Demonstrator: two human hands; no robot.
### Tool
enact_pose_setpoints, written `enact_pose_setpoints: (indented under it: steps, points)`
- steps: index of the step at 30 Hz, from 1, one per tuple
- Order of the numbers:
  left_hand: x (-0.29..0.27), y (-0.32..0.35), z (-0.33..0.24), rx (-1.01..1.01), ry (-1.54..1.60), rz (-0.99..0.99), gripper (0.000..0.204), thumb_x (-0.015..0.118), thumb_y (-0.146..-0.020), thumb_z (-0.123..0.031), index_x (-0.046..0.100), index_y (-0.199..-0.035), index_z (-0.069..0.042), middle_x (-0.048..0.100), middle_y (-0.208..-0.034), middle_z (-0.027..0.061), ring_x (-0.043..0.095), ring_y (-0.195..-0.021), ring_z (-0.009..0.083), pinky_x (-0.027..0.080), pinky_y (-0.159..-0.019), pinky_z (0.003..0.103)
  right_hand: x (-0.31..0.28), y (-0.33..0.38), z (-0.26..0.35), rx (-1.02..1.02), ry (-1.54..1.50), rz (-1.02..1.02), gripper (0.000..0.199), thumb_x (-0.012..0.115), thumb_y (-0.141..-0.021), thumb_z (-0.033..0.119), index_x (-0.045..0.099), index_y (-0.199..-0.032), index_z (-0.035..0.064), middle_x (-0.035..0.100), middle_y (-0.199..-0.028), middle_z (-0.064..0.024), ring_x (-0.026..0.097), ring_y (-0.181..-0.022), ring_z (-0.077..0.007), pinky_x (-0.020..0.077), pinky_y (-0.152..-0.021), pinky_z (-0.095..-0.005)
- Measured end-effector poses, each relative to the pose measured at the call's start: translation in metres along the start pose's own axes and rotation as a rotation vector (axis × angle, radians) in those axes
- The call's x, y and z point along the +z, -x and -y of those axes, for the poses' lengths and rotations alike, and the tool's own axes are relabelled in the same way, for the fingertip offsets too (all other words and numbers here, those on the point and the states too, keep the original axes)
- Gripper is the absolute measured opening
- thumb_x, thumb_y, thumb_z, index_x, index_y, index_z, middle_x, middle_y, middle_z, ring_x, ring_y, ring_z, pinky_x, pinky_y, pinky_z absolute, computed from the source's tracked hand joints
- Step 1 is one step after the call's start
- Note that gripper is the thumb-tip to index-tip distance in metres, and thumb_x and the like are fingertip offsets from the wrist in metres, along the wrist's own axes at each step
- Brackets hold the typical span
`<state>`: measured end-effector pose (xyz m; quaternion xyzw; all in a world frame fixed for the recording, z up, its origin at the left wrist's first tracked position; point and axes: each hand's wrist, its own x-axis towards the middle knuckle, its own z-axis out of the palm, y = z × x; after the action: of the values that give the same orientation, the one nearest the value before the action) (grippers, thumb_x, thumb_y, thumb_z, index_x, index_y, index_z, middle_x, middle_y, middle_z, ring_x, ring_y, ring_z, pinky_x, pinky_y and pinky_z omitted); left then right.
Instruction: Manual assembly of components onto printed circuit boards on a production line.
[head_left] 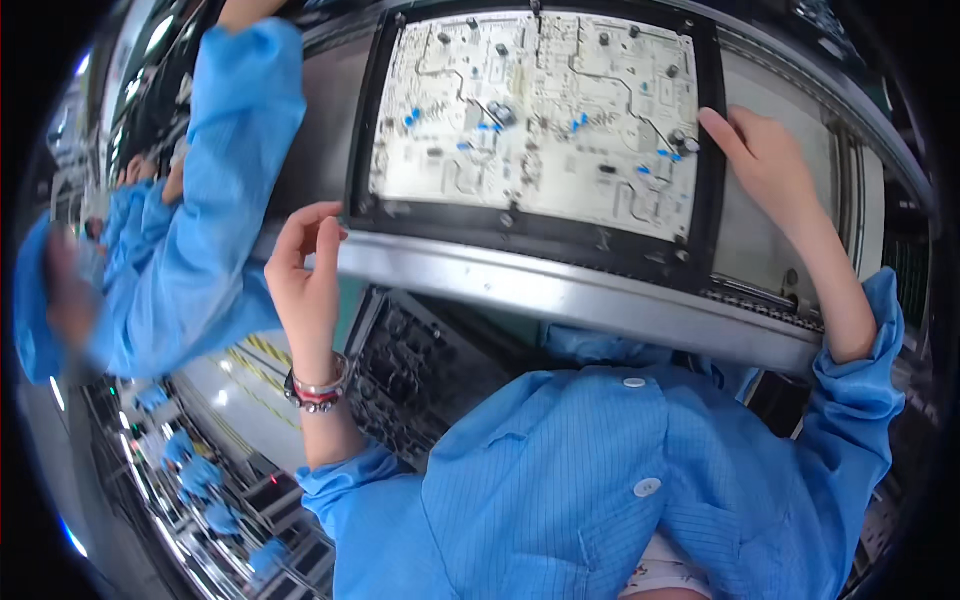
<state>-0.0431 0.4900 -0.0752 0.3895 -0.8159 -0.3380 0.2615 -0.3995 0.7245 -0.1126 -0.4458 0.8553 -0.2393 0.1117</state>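
Observation:
A pale circuit board panel lies flat in a black carrier frame. Small black and blue components stand on its face. My right hand is at the frame's right side, thumb over the rim and the other fingers curled beside it, partly hidden. Close to the frame's lower left corner is my left hand, palm side partly turned in, thumb and bent fingers apart. Nothing shows between them. Bracelets circle that wrist.
A metal rail runs along the near side of the conveyor, with a chain at right. Below it sits a tray of dark parts. At left, a co-worker's blue sleeve reaches toward the line. More people work farther off.

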Motion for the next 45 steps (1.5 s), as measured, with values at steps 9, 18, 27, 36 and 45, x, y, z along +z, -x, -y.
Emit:
enact_pose_setpoints:
  steps: [9, 18, 27, 36, 45]
  points:
    - [-0.013, 0.105, 0.142, -0.091, -0.619, -0.08, 0.028, 0.061, -0.091, -0.021, 0.06, -0.109, 0.001, 0.066, -0.094, 0.0192, 0.065, -0.085, 0.0322, 0.05, -0.076, 0.038, 0.012, -0.017, 0.046, -0.222, -0.324, 0.372, 0.041, 0.043, -0.1, 0.034, 0.06, -0.097, -0.0033, 0.06, -0.08, -0.0079, 0.056, -0.078, -0.0169, 0.0444, -0.077, -0.0288]
    - [-0.022, 0.118, 0.131, -0.12, -0.474, -0.082, 0.032, 0.073, -0.083, -0.022, 0.065, -0.1, 0.004, 0.068, -0.084, 0.0149, 0.064, -0.075, 0.0229, 0.049, -0.071, 0.031, 0.01, -0.009, 0.006, -0.201, -0.45, 0.337, 0.037, 0.041, -0.101, 0.027, 0.062, -0.101, -0.0033, 0.059, -0.076, -0.0046, 0.056, -0.077, -0.0128, 0.0454, -0.075, -0.0262]
    - [-0.026, 0.148, -0.055, 0.423, -0.355, -0.346, 0.021, 0.072, -0.075, -0.002, 0.065, -0.094, 0.005, 0.063, -0.088, 0.015, 0.06, -0.08, 0.0286, 0.049, -0.073, 0.035, -0.002, 0.071, 0.078, -0.531, -0.406, 0.429, 0.04, 0.051, -0.095, 0.038, 0.059, -0.115, 0.0036, 0.064, -0.103, -0.0124, 0.062, -0.098, -0.0252, 0.0466, -0.088, -0.0348]
    - [0.016, 0.1, -0.134, 0.858, -0.041, -0.316, 0.045, 0.076, -0.074, -0.029, 0.063, -0.094, 0.009, 0.061, -0.079, 0.016, 0.055, -0.071, 0.0278, 0.043, -0.064, 0.035, 0.007, 0.154, 0.078, -0.666, -0.906, 0.109, 0.045, 0.069, -0.085, 0.024, 0.05, -0.118, -0.0008, 0.062, -0.109, -0.0176, 0.064, -0.091, -0.031, 0.0503, -0.079, -0.0358]
    - [0.062, 0.053, -0.169, 0.603, 0.073, -0.372, 0.086, 0.053, -0.088, -0.054, 0.023, -0.146, 0.002, 0.036, -0.142, 0.029, 0.033, -0.136, 0.0366, 0.017, -0.113, 0.05, -0.063, 0.211, -0.032, -0.086, -0.991, -0.719, 0.05, 0.05, -0.097, 0.039, 0.047, -0.119, -0.0063, 0.061, -0.088, -0.0163, 0.06, -0.068, -0.0174, 0.0515, -0.059, -0.0293]
